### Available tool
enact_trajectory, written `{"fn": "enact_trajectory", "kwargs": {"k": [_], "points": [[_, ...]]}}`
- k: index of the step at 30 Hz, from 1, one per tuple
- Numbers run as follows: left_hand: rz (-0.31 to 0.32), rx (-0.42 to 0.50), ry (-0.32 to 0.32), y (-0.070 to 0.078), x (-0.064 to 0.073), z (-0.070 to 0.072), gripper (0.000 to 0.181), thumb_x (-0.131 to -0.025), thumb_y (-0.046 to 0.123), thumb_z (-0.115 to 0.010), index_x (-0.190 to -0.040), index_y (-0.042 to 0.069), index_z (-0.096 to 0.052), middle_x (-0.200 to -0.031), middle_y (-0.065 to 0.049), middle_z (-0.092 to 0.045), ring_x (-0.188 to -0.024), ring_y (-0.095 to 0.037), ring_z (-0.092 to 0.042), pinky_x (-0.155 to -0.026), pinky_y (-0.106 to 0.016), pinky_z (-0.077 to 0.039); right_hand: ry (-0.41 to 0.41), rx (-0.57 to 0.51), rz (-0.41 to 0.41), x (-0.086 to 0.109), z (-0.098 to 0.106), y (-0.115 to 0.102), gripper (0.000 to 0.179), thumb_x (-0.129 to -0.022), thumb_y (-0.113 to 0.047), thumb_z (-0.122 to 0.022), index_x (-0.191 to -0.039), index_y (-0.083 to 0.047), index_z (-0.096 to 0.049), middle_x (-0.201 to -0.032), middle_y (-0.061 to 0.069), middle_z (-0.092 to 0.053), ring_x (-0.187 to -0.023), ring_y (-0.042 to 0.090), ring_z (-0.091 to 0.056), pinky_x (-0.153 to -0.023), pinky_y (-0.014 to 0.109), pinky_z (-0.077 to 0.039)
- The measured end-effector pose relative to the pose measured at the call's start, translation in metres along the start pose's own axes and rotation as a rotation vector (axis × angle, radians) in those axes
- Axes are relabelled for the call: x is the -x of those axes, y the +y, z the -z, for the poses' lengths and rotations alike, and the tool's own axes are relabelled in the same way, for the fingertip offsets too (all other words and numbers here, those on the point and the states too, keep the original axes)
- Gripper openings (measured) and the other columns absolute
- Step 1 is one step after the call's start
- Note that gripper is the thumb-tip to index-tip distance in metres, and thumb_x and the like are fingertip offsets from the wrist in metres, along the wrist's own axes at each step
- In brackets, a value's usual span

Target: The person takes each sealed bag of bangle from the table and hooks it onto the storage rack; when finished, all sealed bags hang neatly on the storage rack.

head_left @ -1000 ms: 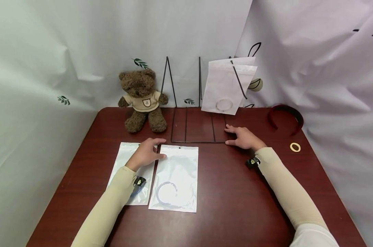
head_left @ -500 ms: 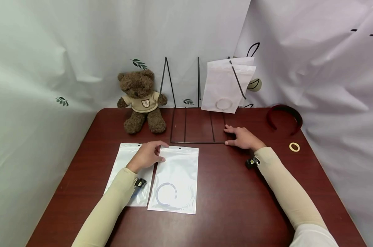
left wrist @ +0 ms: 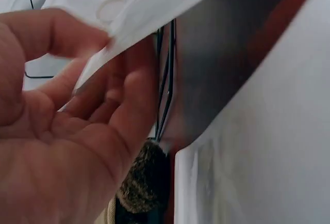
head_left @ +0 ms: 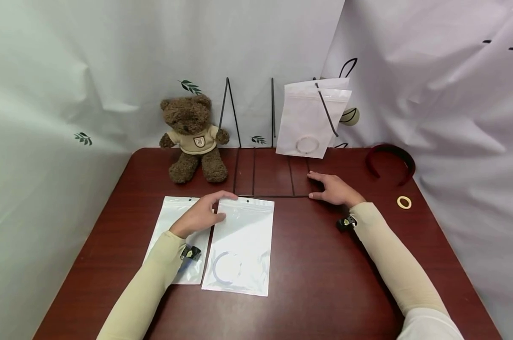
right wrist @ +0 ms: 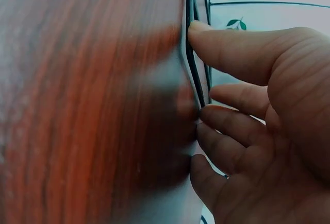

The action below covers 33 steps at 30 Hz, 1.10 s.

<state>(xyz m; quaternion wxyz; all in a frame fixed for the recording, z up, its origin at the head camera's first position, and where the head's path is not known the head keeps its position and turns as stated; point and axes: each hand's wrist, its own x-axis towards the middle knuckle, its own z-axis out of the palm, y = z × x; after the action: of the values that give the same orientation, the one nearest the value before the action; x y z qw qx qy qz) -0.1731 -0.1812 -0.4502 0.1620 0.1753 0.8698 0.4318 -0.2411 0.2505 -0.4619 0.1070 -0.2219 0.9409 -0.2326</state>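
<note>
My left hand (head_left: 199, 216) is at the upper left corner of a white zip pouch (head_left: 241, 236) that has a ring-shaped thing inside. In the left wrist view the pouch's edge (left wrist: 154, 15) is raised between thumb and fingers, and the hand pinches it. A second pouch (head_left: 167, 222), partly hidden by my left arm, lies to the left. My right hand (head_left: 335, 190) rests at the front right corner of a black wire rack (head_left: 273, 195). Its thumb touches the front wire (right wrist: 192, 59), with the fingers spread on the table.
Pouches (head_left: 307, 118) hang on the rack's right hook. A teddy bear (head_left: 197, 141) sits left of the rack. A dark red headband (head_left: 390, 148) and an oval ring (head_left: 404, 202) lie on the right of the table (head_left: 316, 278). White curtains (head_left: 133, 56) stand behind.
My left hand has moved slightly right over the pouch's top edge and taken hold of its corner. My right hand stays at the rack.
</note>
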Motion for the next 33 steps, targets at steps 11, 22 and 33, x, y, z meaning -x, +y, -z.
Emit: {"fn": "enact_trajectory", "kwargs": {"k": [11, 22, 33], "points": [[-0.062, 0.065, 0.164, 0.010, -0.003, -0.008, 0.040, -0.092, 0.022, -0.075, -0.125, 0.039, -0.061, -0.131, 0.010, -0.062, -0.088, -0.021, -0.053, -0.081, -0.040, -0.044, -0.021, -0.010, -0.014, 0.000, -0.003, 0.003, 0.069, -0.093, -0.032, -0.073, -0.151, -0.007, -0.045, -0.161, 0.011, -0.040, -0.150, 0.034, -0.035, -0.119, 0.053, -0.031], [-0.152, 0.131, 0.224, 0.032, -0.006, -0.006, 0.033, -0.099, 0.026, -0.065, -0.130, 0.035, -0.060, -0.056, 0.000, -0.036, -0.052, -0.017, -0.038, -0.055, -0.030, -0.040, 0.006, -0.007, -0.016, 0.001, -0.002, 0.004, 0.069, -0.091, -0.033, -0.074, -0.149, -0.006, -0.048, -0.158, 0.012, -0.043, -0.148, 0.035, -0.037, -0.118, 0.053, -0.032], [-0.241, 0.327, 0.361, 0.061, -0.010, -0.001, 0.029, -0.096, 0.022, -0.069, -0.125, 0.020, -0.066, -0.120, -0.006, -0.067, -0.073, -0.011, -0.061, -0.064, -0.030, -0.053, 0.006, -0.005, -0.019, -0.001, -0.001, 0.002, 0.068, -0.090, -0.032, -0.075, -0.149, -0.008, -0.049, -0.157, 0.011, -0.044, -0.148, 0.035, -0.038, -0.118, 0.052, -0.034]]}}
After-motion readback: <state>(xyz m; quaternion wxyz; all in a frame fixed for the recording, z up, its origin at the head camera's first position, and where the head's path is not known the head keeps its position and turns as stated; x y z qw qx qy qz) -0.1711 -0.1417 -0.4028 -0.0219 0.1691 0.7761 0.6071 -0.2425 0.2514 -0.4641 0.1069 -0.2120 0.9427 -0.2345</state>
